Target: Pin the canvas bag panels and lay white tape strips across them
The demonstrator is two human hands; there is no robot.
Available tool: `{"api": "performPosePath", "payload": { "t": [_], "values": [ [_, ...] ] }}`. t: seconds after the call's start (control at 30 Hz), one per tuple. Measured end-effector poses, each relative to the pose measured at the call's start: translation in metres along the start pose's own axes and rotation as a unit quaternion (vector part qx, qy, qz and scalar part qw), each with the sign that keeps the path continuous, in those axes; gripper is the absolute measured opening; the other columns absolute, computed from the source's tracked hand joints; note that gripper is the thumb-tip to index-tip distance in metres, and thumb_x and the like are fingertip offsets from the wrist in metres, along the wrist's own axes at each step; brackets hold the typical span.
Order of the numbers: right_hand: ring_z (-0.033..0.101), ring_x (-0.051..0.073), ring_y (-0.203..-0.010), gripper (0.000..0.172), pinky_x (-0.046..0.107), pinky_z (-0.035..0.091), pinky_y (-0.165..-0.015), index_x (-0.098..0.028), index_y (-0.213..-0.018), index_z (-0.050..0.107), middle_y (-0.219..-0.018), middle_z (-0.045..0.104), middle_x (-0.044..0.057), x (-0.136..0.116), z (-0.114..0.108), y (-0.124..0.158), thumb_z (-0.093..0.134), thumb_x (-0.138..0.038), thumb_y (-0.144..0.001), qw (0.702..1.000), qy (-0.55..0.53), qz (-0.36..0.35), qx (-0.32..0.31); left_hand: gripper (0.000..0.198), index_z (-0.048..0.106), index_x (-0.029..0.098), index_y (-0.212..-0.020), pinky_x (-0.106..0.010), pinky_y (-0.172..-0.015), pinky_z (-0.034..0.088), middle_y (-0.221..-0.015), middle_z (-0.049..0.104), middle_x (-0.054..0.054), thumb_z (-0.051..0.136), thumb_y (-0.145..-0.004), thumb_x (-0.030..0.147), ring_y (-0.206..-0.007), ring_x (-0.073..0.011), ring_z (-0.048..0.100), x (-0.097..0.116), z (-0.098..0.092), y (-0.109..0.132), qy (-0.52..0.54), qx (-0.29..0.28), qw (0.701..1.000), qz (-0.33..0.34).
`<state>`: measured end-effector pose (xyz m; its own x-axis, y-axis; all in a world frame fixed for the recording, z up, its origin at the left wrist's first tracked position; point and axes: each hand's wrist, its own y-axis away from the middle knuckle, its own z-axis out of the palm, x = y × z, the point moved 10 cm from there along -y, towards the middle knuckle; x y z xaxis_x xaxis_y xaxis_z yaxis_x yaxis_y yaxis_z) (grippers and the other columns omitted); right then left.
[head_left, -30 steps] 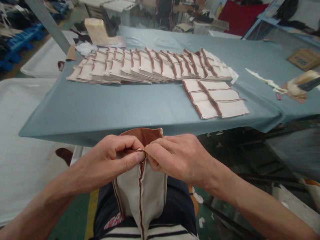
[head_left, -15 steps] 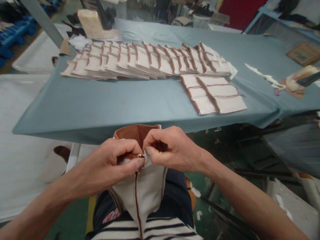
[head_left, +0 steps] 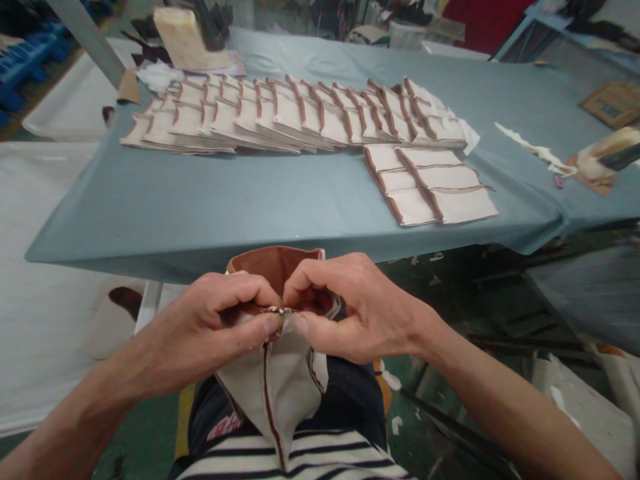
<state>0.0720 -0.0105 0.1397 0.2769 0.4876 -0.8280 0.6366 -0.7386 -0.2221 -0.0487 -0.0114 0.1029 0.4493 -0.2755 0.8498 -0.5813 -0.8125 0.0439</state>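
Note:
A pouch-like sewn piece (head_left: 290,390), cream outside with brown seams and a brown lining, hangs over my lap below the table edge. My left hand (head_left: 225,320) pinches its upper edge between thumb and forefinger, close to the central brown seam. Right beside it, my right hand (head_left: 345,310) pinches the same edge from the other side, the two thumbs almost touching. Between the fingertips the edge looks bunched, and its details are too small to make out. Behind my hands the brown lining (head_left: 273,261) shows at the open mouth.
The blue-covered table (head_left: 225,200) stretches ahead of me. A long overlapping row of similar cream pieces (head_left: 280,120) lies across it, with a smaller stack (head_left: 435,187) nearer on the right. A cardboard box (head_left: 610,105) and a brush-like tool (head_left: 600,160) are at the far right.
My right thumb and fingers have shifted along the edge and flattened against it. The right side of the piece now folds outward. My left hand has moved slightly left.

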Motion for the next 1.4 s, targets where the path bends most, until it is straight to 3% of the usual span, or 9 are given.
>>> {"api": "performPosePath", "payload": {
  "t": [0.13, 0.33, 0.5, 0.63, 0.77, 0.9, 1.1, 1.23, 1.4],
  "values": [
    [0.063, 0.008, -0.059, 0.007, 0.02, 0.041, -0.059, -0.019, -0.092, 0.069, -0.072, 0.075, -0.004, -0.011, -0.004, 0.004, 0.062, -0.017, -0.09, 0.992, 0.104, -0.059, 0.035, 0.026, 0.064, 0.02, -0.071, -0.018, -0.047, 0.034, -0.06, 0.052, 0.008, 0.062, -0.096, 0.026, -0.052, -0.008, 0.043, 0.003, 0.002, -0.003, 0.004, -0.005, 1.0, 0.005],
    [0.064, 0.013, -0.055, 0.021, 0.03, 0.03, -0.053, -0.022, -0.096, 0.072, -0.067, 0.076, -0.003, -0.033, 0.0, 0.008, 0.053, -0.018, -0.103, 0.932, 0.326, -0.151, 0.051, 0.027, 0.073, 0.02, -0.081, -0.022, -0.053, 0.037, -0.064, 0.057, 0.005, 0.058, -0.099, 0.033, -0.058, -0.0115, 0.049, -0.006, 0.006, -0.001, 0.018, -0.034, 0.999, -0.025],
    [0.052, 0.012, -0.048, 0.026, 0.032, 0.027, -0.05, -0.024, -0.093, 0.071, -0.059, 0.068, -0.005, -0.041, 0.006, 0.005, 0.051, -0.013, -0.106, 0.913, 0.371, -0.167, 0.003, 0.032, 0.064, 0.02, -0.075, -0.023, -0.05, 0.032, -0.063, 0.047, 0.006, 0.058, -0.102, 0.039, -0.056, -0.011, 0.04, -0.012, 0.01, 0.0, 0.057, -0.067, 0.995, -0.038],
    [0.056, 0.011, -0.051, 0.033, 0.031, 0.032, -0.052, -0.02, -0.084, 0.071, -0.062, 0.071, -0.003, -0.045, 0.003, 0.005, 0.05, -0.014, -0.108, 0.919, 0.35, -0.181, 0.027, 0.03, 0.061, 0.021, -0.074, -0.024, -0.051, 0.032, -0.064, 0.049, 0.005, 0.058, -0.099, 0.037, -0.057, -0.0114, 0.041, -0.009, 0.009, -0.002, 0.053, -0.077, 0.995, -0.034],
    [0.065, 0.012, -0.061, 0.026, 0.026, 0.039, -0.058, -0.019, -0.084, 0.073, -0.07, 0.077, -0.001, -0.03, 0.002, 0.002, 0.054, -0.017, -0.101, 0.954, 0.269, -0.129, 0.038, 0.027, 0.056, 0.021, -0.07, -0.023, -0.051, 0.034, -0.062, 0.048, 0.006, 0.056, -0.095, 0.033, -0.057, -0.0109, 0.042, 0.0, 0.011, -0.005, 0.05, -0.088, 0.994, -0.033],
    [0.061, 0.011, -0.058, 0.013, 0.024, 0.039, -0.059, -0.019, -0.08, 0.07, -0.068, 0.073, -0.002, -0.011, -0.001, 0.001, 0.06, -0.014, -0.087, 0.983, 0.165, -0.043, 0.062, 0.025, 0.044, 0.023, -0.066, -0.023, -0.05, 0.028, -0.059, 0.038, 0.009, 0.053, -0.089, 0.025, -0.054, -0.0089, 0.035, 0.008, 0.009, -0.009, 0.004, -0.049, 0.999, -0.011],
    [0.051, 0.007, -0.054, 0.01, 0.021, 0.035, -0.058, -0.019, -0.073, 0.065, -0.063, 0.064, -0.008, 0.032, 0.015, 0.003, 0.067, -0.012, -0.081, 0.986, 0.003, 0.165, -0.013, 0.023, 0.049, 0.02, -0.066, -0.022, -0.054, 0.029, -0.06, 0.043, 0.008, 0.054, -0.089, 0.02, -0.056, -0.0085, 0.038, 0.007, 0.016, -0.006, -0.041, -0.028, 0.999, 0.015],
    [0.052, 0.007, -0.056, 0.011, 0.02, 0.036, -0.06, -0.018, -0.075, 0.067, -0.065, 0.064, -0.008, 0.031, 0.009, -0.002, 0.066, -0.011, -0.083, 0.985, 0.002, 0.171, -0.012, 0.027, 0.06, 0.02, -0.073, -0.02, -0.051, 0.032, -0.062, 0.046, 0.008, 0.057, -0.097, 0.03, -0.056, -0.0094, 0.04, -0.004, 0.013, -0.005, 0.036, -0.061, 0.997, -0.038],
    [0.053, 0.007, -0.058, 0.012, 0.021, 0.036, -0.061, -0.018, -0.079, 0.069, -0.066, 0.064, -0.007, 0.019, 0.004, -0.006, 0.066, -0.017, -0.09, 0.991, 0.007, 0.134, -0.017, 0.033, 0.074, 0.018, -0.085, -0.018, -0.057, 0.042, -0.073, 0.067, 0.003, 0.059, -0.104, 0.04, -0.064, -0.0113, 0.055, -0.005, 0.006, 0.0, 0.063, -0.09, 0.993, -0.034]
  ]
}}
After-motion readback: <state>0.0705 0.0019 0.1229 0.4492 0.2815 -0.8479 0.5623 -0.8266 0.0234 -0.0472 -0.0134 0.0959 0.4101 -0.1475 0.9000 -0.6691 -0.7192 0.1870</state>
